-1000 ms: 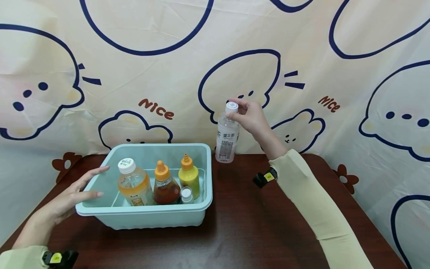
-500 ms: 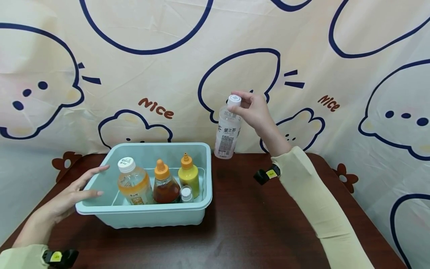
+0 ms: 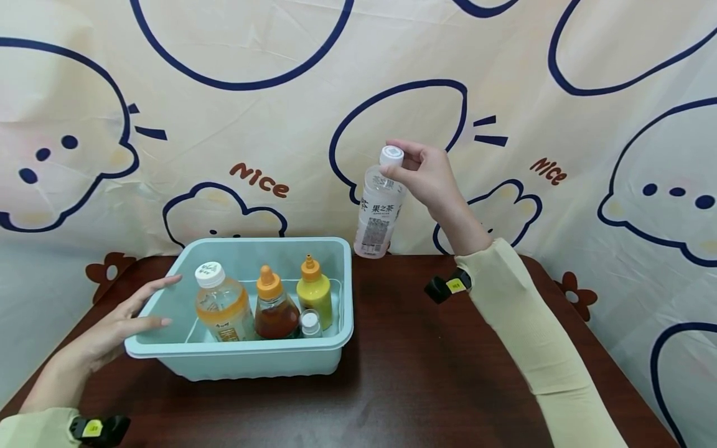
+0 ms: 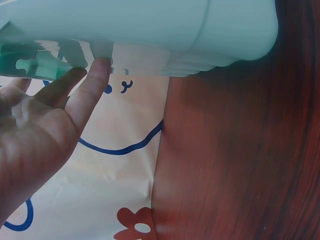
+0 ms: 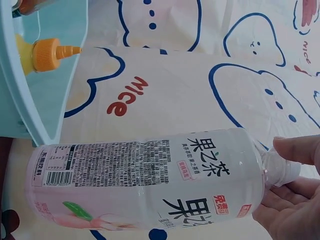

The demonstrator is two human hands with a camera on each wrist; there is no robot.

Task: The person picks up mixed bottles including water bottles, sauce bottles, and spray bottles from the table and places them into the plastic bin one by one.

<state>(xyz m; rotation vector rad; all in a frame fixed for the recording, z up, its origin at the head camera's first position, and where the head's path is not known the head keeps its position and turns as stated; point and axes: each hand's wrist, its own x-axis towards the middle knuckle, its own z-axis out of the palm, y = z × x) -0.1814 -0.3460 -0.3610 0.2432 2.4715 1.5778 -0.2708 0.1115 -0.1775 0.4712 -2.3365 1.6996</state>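
Note:
My right hand pinches the white cap of a clear plastic drink bottle with a pale pink and white label. The bottle hangs slightly tilted, its base close to the right rear corner of a light blue tub. In the right wrist view the bottle spans the lower part, fingers at its neck. My left hand holds the tub's left end, thumb and a finger over the rim. In the left wrist view other fingers of the left hand lie against the tub's outer wall.
Inside the tub stand a white-capped bottle with an orange label, a brown sauce bottle, a yellow squeeze bottle and a small white-capped bottle. The dark wooden table meets a cartoon-printed cloth behind.
My right hand has lifted the drink bottle higher, and its base has swung slightly left toward the tub. My left hand and the tub have stayed put.

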